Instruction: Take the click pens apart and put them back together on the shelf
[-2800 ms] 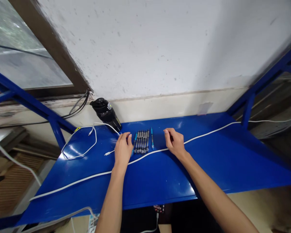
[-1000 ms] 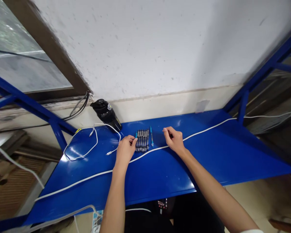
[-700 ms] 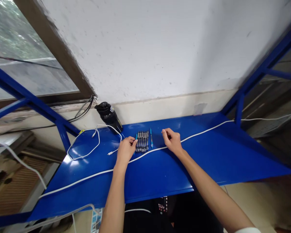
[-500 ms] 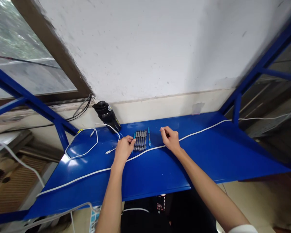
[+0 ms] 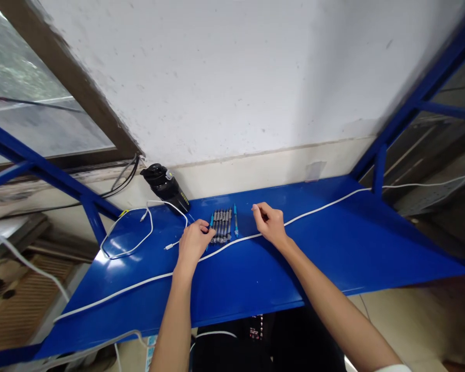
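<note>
Several dark pens [image 5: 222, 225] lie side by side on the blue table [image 5: 240, 289]. One light-blue pen [image 5: 236, 219] lies a little apart on their right. Another light-blue pen [image 5: 211, 220] is at the left end of the row, partly hidden by my left hand [image 5: 196, 238], whose thumb and fingers are closed around it. To the right of the pens, my right hand [image 5: 269, 221] is held over the table with its fingers curled in; whether anything small is inside is hidden.
A black bottle [image 5: 166, 188] stands near the wall at the back left. A looped white cable [image 5: 152, 227] lies left of my left hand. A long white cable [image 5: 120, 293] crosses the table under my arms. Blue frame bars [image 5: 380, 170] rise at both sides.
The view has shifted slightly, moving the things a little left in the picture. My left hand remains at the left end of the pen row; my right hand has barely moved.
</note>
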Motion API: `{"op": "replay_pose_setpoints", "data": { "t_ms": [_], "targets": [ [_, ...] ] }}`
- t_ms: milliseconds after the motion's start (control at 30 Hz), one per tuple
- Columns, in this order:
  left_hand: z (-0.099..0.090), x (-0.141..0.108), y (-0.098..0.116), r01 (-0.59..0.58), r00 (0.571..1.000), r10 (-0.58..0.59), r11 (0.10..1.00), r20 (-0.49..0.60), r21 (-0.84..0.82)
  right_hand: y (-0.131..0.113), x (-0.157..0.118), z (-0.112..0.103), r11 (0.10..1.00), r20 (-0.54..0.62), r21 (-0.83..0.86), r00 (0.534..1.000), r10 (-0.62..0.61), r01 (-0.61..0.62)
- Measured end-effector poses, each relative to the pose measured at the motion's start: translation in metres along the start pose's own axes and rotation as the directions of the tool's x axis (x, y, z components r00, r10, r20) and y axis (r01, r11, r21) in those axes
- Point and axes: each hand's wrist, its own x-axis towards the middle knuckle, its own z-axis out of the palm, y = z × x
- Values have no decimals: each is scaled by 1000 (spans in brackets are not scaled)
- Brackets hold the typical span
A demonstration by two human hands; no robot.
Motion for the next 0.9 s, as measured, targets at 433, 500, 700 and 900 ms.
{"op": "replay_pose_setpoints", "data": {
  "t_ms": [433, 500, 700, 900],
  "targets": [
    [-7, -2, 2, 61, 998, -61, 998, 23, 17, 0, -3, 2, 1000, 33, -4, 999, -31, 31],
    [-8, -1, 2, 76, 997, -76, 997, 14, -4, 0, -3, 2, 1000, 31, -3, 999, -31, 31],
    [-18, -3, 14, -51, 972, -31, 941, -234, -335, 0, -1, 1, 999, 24, 3, 999, -33, 33],
    [-18, -22, 48, -301, 953, 86, 358, -290, -884, -1, -3, 0, 999, 41, 19, 999, -30, 29]
  ]
}}
